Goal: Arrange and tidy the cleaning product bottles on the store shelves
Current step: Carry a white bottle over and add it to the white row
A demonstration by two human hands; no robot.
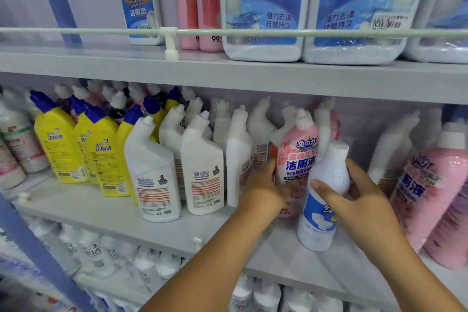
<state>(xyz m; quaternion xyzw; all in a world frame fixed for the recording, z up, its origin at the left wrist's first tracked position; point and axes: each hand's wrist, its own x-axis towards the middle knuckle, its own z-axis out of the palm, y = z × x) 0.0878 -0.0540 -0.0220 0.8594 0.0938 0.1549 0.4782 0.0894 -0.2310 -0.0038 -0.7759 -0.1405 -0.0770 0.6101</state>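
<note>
Retail shop aisle: tiered grey shelves (228, 76) stocked with rows of identical cleaning bottles (202, 159); barcode sticker (387, 21) at upper right.

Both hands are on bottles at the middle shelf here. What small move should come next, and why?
Probably stand the white bottle upright in the bare gap to its right. The right hand holds it tilted at the shelf front, the left hand steadies the pink bottle, and pink bottles flank that gap.

In front of me stand pale grey store shelves (101, 213), tiered one above another. A thin white guard rail (101, 30) runs along the upper shelf's front edge. A blue upright post (38, 256) frames the left side. The light is even.
</note>
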